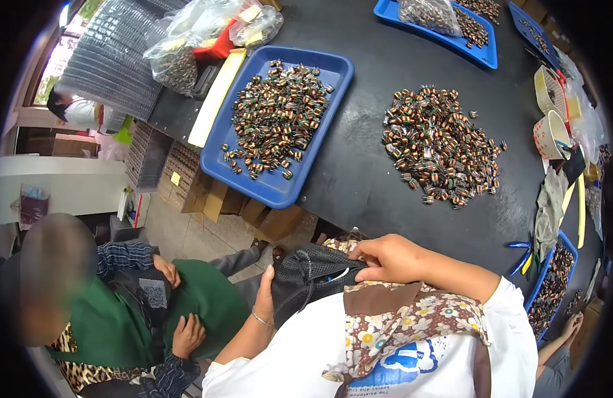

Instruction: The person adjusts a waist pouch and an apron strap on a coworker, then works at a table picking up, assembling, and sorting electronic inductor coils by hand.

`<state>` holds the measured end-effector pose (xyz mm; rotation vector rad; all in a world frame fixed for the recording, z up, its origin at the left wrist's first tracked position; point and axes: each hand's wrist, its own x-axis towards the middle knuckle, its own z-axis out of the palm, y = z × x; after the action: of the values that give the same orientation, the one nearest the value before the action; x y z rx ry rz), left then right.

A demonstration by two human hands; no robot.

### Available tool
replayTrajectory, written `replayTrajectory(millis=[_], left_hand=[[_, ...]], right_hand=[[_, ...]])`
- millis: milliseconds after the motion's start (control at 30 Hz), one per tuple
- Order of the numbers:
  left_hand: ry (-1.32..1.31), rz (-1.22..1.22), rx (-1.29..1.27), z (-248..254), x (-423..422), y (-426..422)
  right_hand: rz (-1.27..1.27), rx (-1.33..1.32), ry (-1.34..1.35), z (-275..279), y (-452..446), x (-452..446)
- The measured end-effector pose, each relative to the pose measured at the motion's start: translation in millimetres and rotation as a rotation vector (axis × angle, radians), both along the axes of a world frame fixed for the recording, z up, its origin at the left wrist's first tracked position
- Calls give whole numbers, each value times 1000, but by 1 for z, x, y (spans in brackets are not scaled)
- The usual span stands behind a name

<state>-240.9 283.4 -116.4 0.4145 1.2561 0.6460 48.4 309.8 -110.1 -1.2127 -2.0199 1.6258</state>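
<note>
In my lap, against the floral apron point(412, 322), lies a black mesh drawstring bag point(300, 272). My right hand point(389, 259) is closed on the edge of its opening, with fingertips bent inward. From the other side my left hand point(263, 298) holds the bag, thumb up; its other fingers are hidden behind the mesh. Something white and curved shows inside the opening. Beyond my hands, on the black table point(359, 166), is a loose heap of small copper-wound coils point(446, 146). A blue tray point(343, 86) to its left holds more coils.
At left a person in a green apron point(207, 292) sits close by. More blue trays point(482, 60) stand far back and at right point(565, 252). Blue-handled pliers point(519, 255), a grey cloth point(548, 205) and a paper cup point(552, 132) lie along the right side.
</note>
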Motion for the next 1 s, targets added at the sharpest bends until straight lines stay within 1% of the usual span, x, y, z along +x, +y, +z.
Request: replayTrajectory(millis=[33, 100, 133, 200, 233, 267, 333, 367, 400, 467, 500, 533, 600, 633, 667, 733, 767, 833, 900, 967, 1000], left_hand=[[-3, -7, -12, -3, 3, 4], [-87, 52, -5, -12, 9, 12], [-93, 41, -13, -19, 8, 15], [118, -143, 251, -21, 14, 28], [110, -140, 240, -17, 17, 36], [101, -150, 231, -9, 25, 38], [106, -185, 314, 2, 37, 41], [124, -179, 313, 6, 41, 42], [122, -181, 303, 3, 40, 41], [-25, -115, 174, -6, 30, 39], [-34, -56, 68, -13, 24, 38], [-31, -49, 69, -15, 21, 38], [-284, -34, -8, -19, 12, 36], [-390, -105, -3, -24, 2, 36], [-393, -90, -1, -26, -2, 37], [-593, -158, -46, -28, -7, 39], [-378, -181, -95, -31, -9, 36], [-359, -227, -100, -41, -15, 35], [-345, -279, -104, -47, -21, 36], [-448, -410, -233, -47, -35, 35], [-448, -416, -221, -50, -46, 31]], right_hand=[[-7, -12, -3, -3, -5, 4], [-135, 58, 52, -7, -13, 14], [-146, 51, 45, -6, -17, 21], [-299, -93, 110, -4, -27, 37], [-370, -239, 149, -9, -27, 40], [-382, -246, 141, -9, -28, 42], [-549, -280, 286, -10, -26, 41], [-510, -427, 381, -18, -22, 40], [-514, -436, 379, -18, -14, 36], [-314, -481, 277, -14, 7, 22], [-210, -496, 226, -13, 14, 16], [-203, -495, 226, -13, 16, 9], [-224, -569, 399, -14, 17, -2], [-246, -668, 425, -14, 17, -7], [-233, -671, 416, -12, 18, -10], [-302, -712, 393, -7, 19, -16], [-297, -707, 391, -9, 18, -18], [-343, -750, 520, -16, 16, -21], [-351, -748, 521, -15, 15, -19], [-352, -740, 521, -16, 13, -16], [-362, -748, 525, -20, 10, -14]])
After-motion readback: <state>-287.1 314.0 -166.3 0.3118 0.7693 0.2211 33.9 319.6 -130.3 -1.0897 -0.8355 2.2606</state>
